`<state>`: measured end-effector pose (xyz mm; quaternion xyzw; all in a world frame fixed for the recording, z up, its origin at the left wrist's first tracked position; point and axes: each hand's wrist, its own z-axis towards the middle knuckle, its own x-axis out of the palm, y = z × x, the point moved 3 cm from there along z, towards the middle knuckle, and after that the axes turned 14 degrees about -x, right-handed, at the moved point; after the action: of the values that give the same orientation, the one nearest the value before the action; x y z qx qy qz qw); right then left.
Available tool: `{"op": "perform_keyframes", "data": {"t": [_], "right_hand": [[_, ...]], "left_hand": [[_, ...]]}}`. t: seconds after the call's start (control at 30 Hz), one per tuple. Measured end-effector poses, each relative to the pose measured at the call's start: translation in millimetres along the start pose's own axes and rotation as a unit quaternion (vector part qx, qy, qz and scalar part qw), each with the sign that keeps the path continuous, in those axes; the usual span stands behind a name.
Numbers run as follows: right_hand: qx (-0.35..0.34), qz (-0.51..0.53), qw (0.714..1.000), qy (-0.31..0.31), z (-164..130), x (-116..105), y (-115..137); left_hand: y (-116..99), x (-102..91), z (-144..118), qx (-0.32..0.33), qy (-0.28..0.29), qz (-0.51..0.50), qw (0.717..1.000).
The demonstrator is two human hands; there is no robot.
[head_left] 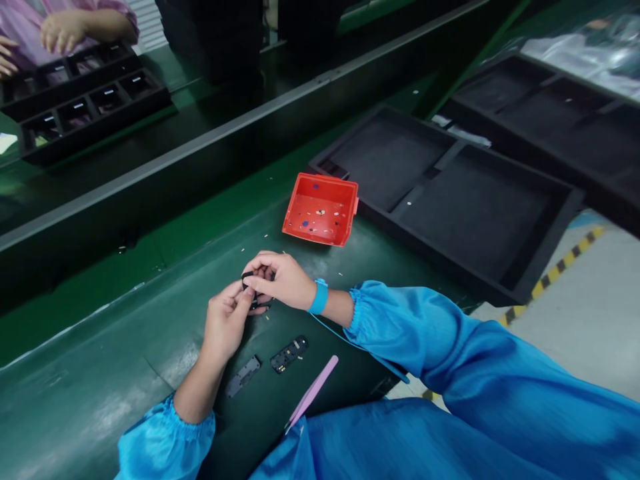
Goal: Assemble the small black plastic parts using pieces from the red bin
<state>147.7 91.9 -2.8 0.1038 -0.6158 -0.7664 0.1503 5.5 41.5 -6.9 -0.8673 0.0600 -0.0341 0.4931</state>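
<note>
Black piece (247, 275) sat mid-clock, mostly hidden. Black tray (485, 213) lay at two o'clock; red bin (326, 196) at one, bits inside. Left hand (226, 321) and right hand (289, 280) pinched the piece between fingertips. Pink tweezers (319, 385) at five, unheld; likewise rounded plate (289, 355) at five, square-ended plate (243, 376) at six, lying apart. Judged mid-work: handling unfinished, remainder untellable.

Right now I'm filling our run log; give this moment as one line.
left hand: holds small black part | right hand: holds same part | nearby: flat dark piece, rounded dark piece, pink tweezers, red bin
</note>
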Motion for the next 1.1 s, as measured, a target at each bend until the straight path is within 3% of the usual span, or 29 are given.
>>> {"op": "perform_keyframes", "data": {"t": [0.3,0.43,0.57,0.63,0.77,0.83,0.93,1.0,1.03,1.1], "right_hand": [[-0.002,0.001,0.998,0.060,7.8,-0.9,3.6],[-0.011,-0.009,0.996,0.084,9.3,-1.4,3.5],[-0.082,-0.095,0.991,0.045,1.0,-4.2,11.6],[-0.160,-0.203,0.965,0.038,-6.8,-3.4,20.8],[-0.267,-0.378,0.881,0.101,-21.9,4.8,29.7],[-0.268,-0.418,0.861,0.109,-24.4,5.8,27.0],[-0.250,-0.445,0.852,0.115,-23.0,1.7,23.1],[-0.247,-0.457,0.845,0.124,-22.5,-5.4,25.7],[-0.246,-0.462,0.843,0.127,-23.5,-10.2,29.1],[-0.246,-0.463,0.840,0.140,-29.7,-20.0,38.3]], "left_hand": [[0.4,3.0,-5.5,0.066,-0.050,0.082,0.993],[-1.2,1.2,-4.4,0.044,-0.035,0.034,0.998],[-1.4,-4.5,0.4,0.012,-0.040,-0.058,0.997],[-0.2,-8.4,1.7,0.016,-0.069,-0.095,0.993],[1.0,-10.7,-1.6,0.034,-0.120,-0.087,0.988],[-0.7,-6.7,-4.6,0.021,-0.094,-0.048,0.994],[-9.4,-2.4,-7.2,-0.001,-0.005,0.024,1.000],[-20.4,-10.2,-3.3,-0.006,0.034,0.090,0.995],[-28.5,-20.6,1.7,0.008,0.011,0.132,0.991],[-49.2,-54.0,17.0,0.059,-0.141,0.255,0.955]]}}
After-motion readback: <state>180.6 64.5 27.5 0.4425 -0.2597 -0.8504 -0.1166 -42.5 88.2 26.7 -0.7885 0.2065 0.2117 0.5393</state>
